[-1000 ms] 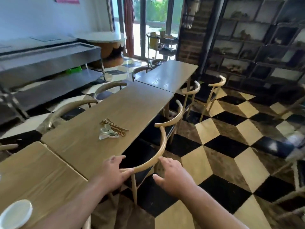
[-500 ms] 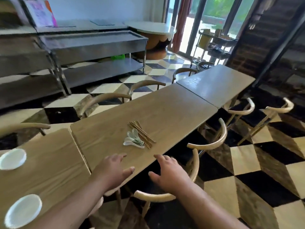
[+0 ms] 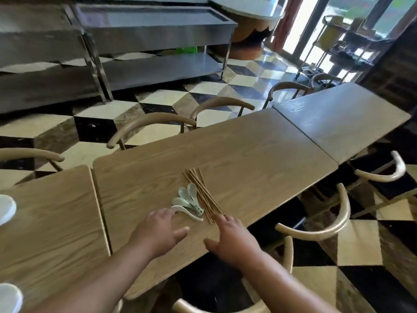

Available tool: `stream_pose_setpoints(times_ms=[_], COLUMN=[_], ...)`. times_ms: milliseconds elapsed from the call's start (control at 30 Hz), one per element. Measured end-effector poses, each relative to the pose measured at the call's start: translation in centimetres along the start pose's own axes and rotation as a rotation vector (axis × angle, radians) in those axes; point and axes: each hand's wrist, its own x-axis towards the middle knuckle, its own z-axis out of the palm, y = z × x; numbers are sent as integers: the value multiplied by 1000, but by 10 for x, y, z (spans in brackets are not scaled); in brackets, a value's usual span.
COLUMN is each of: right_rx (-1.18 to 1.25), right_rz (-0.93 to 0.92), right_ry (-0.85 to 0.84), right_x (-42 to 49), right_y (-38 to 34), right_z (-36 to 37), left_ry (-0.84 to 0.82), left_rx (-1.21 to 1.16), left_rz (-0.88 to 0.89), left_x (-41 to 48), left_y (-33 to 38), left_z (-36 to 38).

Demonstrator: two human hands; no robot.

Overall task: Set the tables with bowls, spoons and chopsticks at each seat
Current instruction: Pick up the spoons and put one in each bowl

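Wooden chopsticks [image 3: 203, 193] lie in a loose bundle on the middle counter [image 3: 248, 159], close to its near edge. Their long axis runs from far left to near right, and they overlap too much to count. Just left of them four pale spoons [image 3: 187, 199] fan out, with their bowls toward the far left and their handles meeting at the near right beside the chopsticks.

Both hands are over this counter, holding nothing, fingers straight and spread. The left hand [image 3: 159, 233] has a fingertip at the bowl of the nearest spoon. The right hand [image 3: 232, 238] has its fingertips at the near ends of the chopsticks. Whether either one touches, I cannot tell.

Two white bowls [image 3: 5, 210], cut off by the left edge of the view, sit on the next counter [image 3: 49, 222].
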Motion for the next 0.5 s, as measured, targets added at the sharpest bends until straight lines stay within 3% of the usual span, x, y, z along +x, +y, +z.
stream_pose_setpoints(times_ms=[200,367,500], right_rx=[32,2,-61], right_rz=[-76,-37,-41], right_ry=[-157,-163,-162], right_x=[123,201,233], right_y=[24,29,26], right_z=[20,60,84], left_ry=[-86,-125,-45], left_rx=[-112,-476,-762], left_rz=[-110,-452,-597], left_x=[72,134,168], left_y=[27,28,18], left_z=[40,87,108])
